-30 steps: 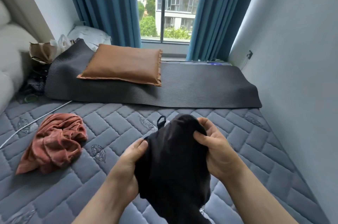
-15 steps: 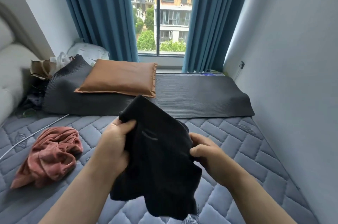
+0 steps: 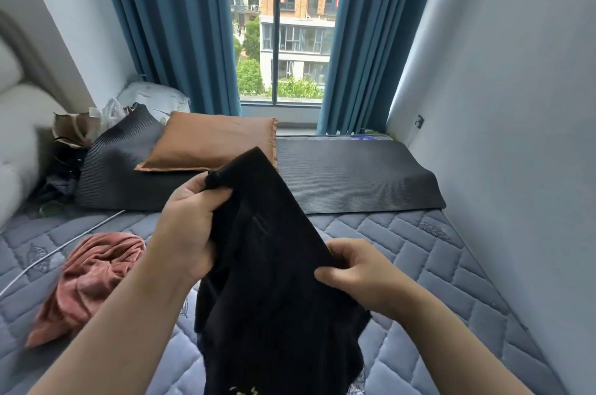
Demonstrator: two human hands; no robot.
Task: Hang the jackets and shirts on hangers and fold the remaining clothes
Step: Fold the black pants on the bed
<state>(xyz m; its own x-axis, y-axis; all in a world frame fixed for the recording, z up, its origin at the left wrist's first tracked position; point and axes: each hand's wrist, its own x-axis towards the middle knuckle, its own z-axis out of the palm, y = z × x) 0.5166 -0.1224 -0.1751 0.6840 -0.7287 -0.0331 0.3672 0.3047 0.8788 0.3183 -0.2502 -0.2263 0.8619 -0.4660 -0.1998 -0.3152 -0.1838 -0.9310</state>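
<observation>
While the black garment (image 3: 274,265) at lower centre is gripped by left hand (image 3: 190,227) and right hand (image 3: 358,275), sorting seems underway; spreading it flat is probably called for.

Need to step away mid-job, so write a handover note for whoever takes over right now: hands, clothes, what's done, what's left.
Left hand: grips the top edge of the black garment.
Right hand: pinches its right edge, lower down.
The black garment is held up over the mattress, neither folded nor hung.
The pink garment lies crumpled on the mattress, at left.
Done: nothing visibly finished; no hanger in view.
Left: hang or fold the black garment, then the pink one.
</observation>
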